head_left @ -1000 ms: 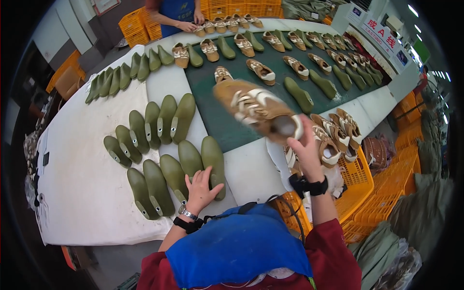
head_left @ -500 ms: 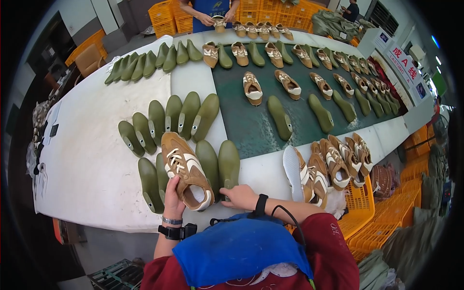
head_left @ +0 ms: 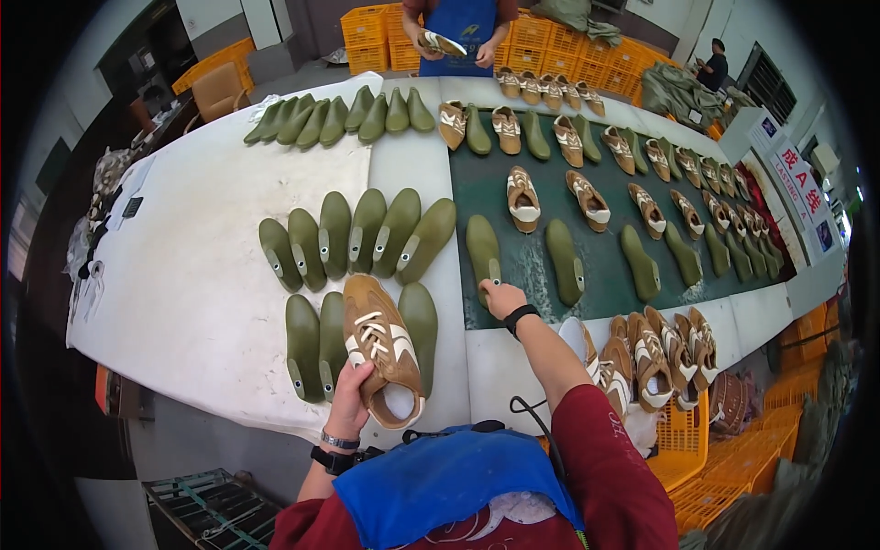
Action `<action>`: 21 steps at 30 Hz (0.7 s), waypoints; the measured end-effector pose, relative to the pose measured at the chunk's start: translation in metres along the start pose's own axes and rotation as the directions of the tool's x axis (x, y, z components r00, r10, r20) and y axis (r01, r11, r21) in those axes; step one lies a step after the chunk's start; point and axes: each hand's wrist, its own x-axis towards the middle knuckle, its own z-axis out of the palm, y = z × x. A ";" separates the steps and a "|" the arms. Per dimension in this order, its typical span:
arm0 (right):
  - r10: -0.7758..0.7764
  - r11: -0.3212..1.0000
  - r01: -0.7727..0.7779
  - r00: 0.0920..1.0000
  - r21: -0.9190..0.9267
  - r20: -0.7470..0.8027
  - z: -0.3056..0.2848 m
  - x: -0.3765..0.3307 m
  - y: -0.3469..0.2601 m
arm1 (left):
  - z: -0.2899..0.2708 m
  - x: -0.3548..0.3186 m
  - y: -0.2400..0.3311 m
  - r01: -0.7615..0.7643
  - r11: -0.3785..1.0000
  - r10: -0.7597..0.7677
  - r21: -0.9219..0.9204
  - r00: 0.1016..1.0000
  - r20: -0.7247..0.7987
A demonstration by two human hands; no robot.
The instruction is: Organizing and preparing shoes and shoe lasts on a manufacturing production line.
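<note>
My left hand (head_left: pixel 348 399) grips a brown suede sneaker (head_left: pixel 396 368) with white stripes and laces, its heel toward me. The sneaker hangs over a near row of green shoe lasts (head_left: pixel 303 344) and hides part of them. With my arm stretched forward, my right hand (head_left: pixel 502 298) has its fingers closed on the near end of another green shoe last (head_left: pixel 481 246). That last lies on the dark green belt (head_left: pixel 524 284), at the left end of a row of similar lasts (head_left: pixel 565 261).
More lasts (head_left: pixel 367 229) stand on the white table (head_left: pixel 202 302). Brown sneakers (head_left: pixel 651 357) line the near right edge above an orange crate (head_left: pixel 683 440). Across the table, a person in a blue apron (head_left: pixel 454 27) holds a shoe. Sneakers and lasts fill the belt's far rows.
My right hand has moved forward and right, carrying a shoe last from the near row onto the belt. My left hand still holds the sneaker. The whole view has shifted.
</note>
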 end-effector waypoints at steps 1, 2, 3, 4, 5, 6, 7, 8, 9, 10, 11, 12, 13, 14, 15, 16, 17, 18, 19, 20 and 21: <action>0.038 0.999 -0.038 0.998 0.008 0.046 0.000 0.002 0.004 | 0.002 0.001 0.000 -0.020 1.000 0.019 0.005 0.997 0.078; 0.013 1.000 -0.013 1.000 0.002 0.021 0.001 0.002 0.006 | 0.004 0.002 0.000 -0.019 1.000 0.019 0.004 0.997 0.073; -0.016 1.000 0.016 1.000 0.005 -0.023 0.001 0.003 0.008 | 0.006 0.004 0.000 -0.010 1.000 0.009 0.019 0.998 0.057; -0.023 1.000 0.023 1.000 0.009 0.002 0.001 0.003 0.009 | 0.008 0.005 -0.001 -0.001 1.000 0.000 0.021 0.999 0.043; -0.015 1.000 0.015 0.999 0.017 0.033 0.000 0.003 0.010 | 0.010 0.006 -0.001 0.009 1.000 -0.010 0.024 1.000 0.030; -0.007 1.000 0.007 1.000 0.027 0.022 0.000 0.003 0.010 | 0.012 0.007 -0.002 0.009 1.000 -0.010 0.027 0.999 0.036; -0.003 1.000 0.002 1.000 0.027 0.017 -0.001 0.003 0.010 | 0.013 0.008 -0.003 0.006 0.999 -0.008 0.040 0.999 0.038; -0.011 1.000 0.011 0.999 0.017 0.036 -0.003 0.002 0.009 | 0.015 0.008 -0.003 -0.004 0.999 0.001 0.042 0.998 0.068; -0.010 1.000 0.009 0.997 0.019 0.070 -0.004 0.001 0.007 | 0.016 0.008 -0.003 0.008 0.998 -0.011 0.058 0.999 0.047; -0.009 1.000 0.008 0.999 0.011 0.048 -0.006 0.001 0.005 | 0.017 0.008 -0.003 0.006 0.998 -0.008 0.069 0.999 0.042; -0.028 0.999 0.029 0.998 -0.021 0.064 -0.008 0.002 0.003 | 0.017 0.008 -0.003 -0.014 0.998 0.009 0.067 0.997 0.079; 0.011 0.997 -0.002 0.992 -0.073 0.129 -0.011 0.003 0.001 | 0.018 0.007 -0.002 0.012 0.995 -0.017 0.095 0.998 0.056; -0.019 0.999 0.022 0.998 -0.044 0.066 -0.014 0.005 0.000 | 0.018 0.006 -0.002 0.014 0.995 -0.018 0.097 0.999 0.036; 0.048 0.998 -0.047 0.998 -0.046 0.031 -0.018 0.008 -0.002 | 0.018 0.006 -0.001 0.005 0.996 -0.008 0.089 0.999 0.035; 0.117 0.992 -0.117 0.993 -0.046 -0.002 -0.021 0.012 -0.003 | 0.019 0.006 0.000 0.029 0.992 -0.034 0.121 0.999 0.038; 0.129 0.990 -0.130 0.992 -0.051 -0.009 -0.024 0.018 -0.004 | 0.019 0.006 0.000 0.032 0.993 -0.037 0.115 0.998 0.044; 0.192 0.981 -0.191 0.981 -0.033 0.031 -0.026 0.022 -0.004 | 0.020 0.006 0.000 0.018 0.995 -0.026 0.097 0.996 0.081; 0.221 0.975 -0.221 0.974 -0.021 0.044 -0.027 0.026 -0.005 | 0.020 0.007 0.001 0.029 0.992 -0.037 0.125 0.997 0.061; 0.247 0.969 -0.248 0.967 -0.002 0.066 -0.027 0.029 -0.006 | 0.021 0.007 0.001 0.011 0.993 -0.023 0.117 0.995 0.093; 0.239 0.971 -0.239 0.971 0.013 0.001 -0.026 0.031 -0.006 | 0.021 0.008 0.001 0.025 0.989 -0.033 0.146 0.998 0.057; 0.220 0.975 -0.220 0.976 0.011 -0.003 -0.025 0.031 -0.006 | 0.022 0.008 0.002 0.016 0.989 -0.029 0.147 0.996 0.084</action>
